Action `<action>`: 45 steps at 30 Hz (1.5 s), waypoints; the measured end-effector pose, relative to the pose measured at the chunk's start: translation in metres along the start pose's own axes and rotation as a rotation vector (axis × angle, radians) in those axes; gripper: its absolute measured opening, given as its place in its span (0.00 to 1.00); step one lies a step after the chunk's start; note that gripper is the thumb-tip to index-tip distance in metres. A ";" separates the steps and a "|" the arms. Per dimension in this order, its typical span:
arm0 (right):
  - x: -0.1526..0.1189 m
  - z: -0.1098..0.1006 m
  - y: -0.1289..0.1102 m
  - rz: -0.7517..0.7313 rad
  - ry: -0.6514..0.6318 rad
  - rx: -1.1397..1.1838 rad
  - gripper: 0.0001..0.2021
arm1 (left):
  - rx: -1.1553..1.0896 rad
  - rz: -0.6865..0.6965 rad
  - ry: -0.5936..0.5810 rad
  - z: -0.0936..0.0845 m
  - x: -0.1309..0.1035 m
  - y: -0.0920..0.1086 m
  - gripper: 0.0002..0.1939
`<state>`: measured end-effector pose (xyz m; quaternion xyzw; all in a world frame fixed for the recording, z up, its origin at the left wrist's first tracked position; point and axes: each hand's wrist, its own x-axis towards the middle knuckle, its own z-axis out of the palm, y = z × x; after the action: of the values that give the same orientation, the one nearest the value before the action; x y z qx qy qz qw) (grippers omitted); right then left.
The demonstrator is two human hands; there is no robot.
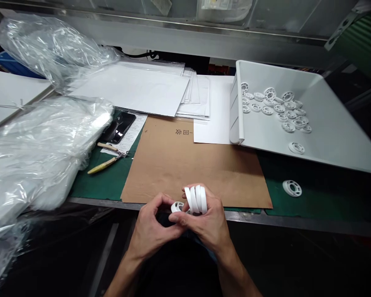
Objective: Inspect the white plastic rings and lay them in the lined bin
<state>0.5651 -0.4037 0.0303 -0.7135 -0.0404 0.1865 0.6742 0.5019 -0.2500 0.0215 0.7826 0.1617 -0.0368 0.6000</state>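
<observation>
While the right hand (210, 220) is clasping a sideways ring stack (196, 199), the curled left hand (152, 225) is pinching another ring (174, 207) between them.

green bench (334, 203): cardboard (185, 165), grey bin (334, 132), white ring (287, 189)
</observation>
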 end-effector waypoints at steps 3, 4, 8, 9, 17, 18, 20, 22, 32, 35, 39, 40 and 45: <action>-0.002 -0.005 0.007 0.037 -0.015 0.069 0.26 | -0.151 -0.045 0.053 -0.002 0.000 0.002 0.17; -0.002 -0.007 0.009 0.045 -0.014 0.086 0.25 | -0.212 -0.063 0.072 -0.004 0.000 0.002 0.18; -0.001 -0.010 0.013 0.025 0.003 0.027 0.18 | -0.378 -0.104 0.062 -0.017 0.005 -0.005 0.23; -0.001 -0.009 0.014 0.014 0.009 0.000 0.16 | -0.410 -0.108 0.065 -0.020 0.006 -0.007 0.24; -0.004 0.001 0.019 0.027 0.054 0.088 0.16 | -0.599 -0.103 0.126 -0.020 0.006 -0.004 0.30; -0.005 0.002 0.018 0.029 0.047 0.100 0.16 | -0.619 -0.108 0.141 -0.019 0.005 -0.003 0.31; -0.005 0.004 0.016 0.027 0.031 0.119 0.17 | -0.645 -0.119 0.162 -0.017 0.004 -0.002 0.31; -0.005 0.005 0.015 0.016 0.021 0.120 0.16 | -0.649 -0.128 0.164 -0.016 0.003 -0.001 0.31; -0.011 0.014 0.020 -0.166 0.050 0.113 0.21 | -0.604 -0.102 0.177 -0.014 0.003 0.001 0.31; -0.010 0.015 0.021 -0.344 0.060 0.056 0.18 | -0.590 -0.099 0.157 -0.014 0.004 -0.001 0.29; -0.005 0.016 0.024 -0.657 0.100 -0.114 0.14 | -0.507 -0.132 0.080 -0.015 0.007 0.001 0.22; -0.004 0.016 0.024 -0.716 0.103 -0.140 0.15 | -0.465 -0.145 0.065 -0.015 0.008 0.002 0.20; -0.004 0.018 0.026 -0.810 0.100 -0.158 0.16 | -0.293 -0.117 0.072 -0.014 0.007 0.005 0.17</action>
<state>0.5510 -0.3897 0.0057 -0.6977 -0.2991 -0.1324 0.6373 0.5080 -0.2362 0.0281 0.6767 0.2323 -0.0196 0.6984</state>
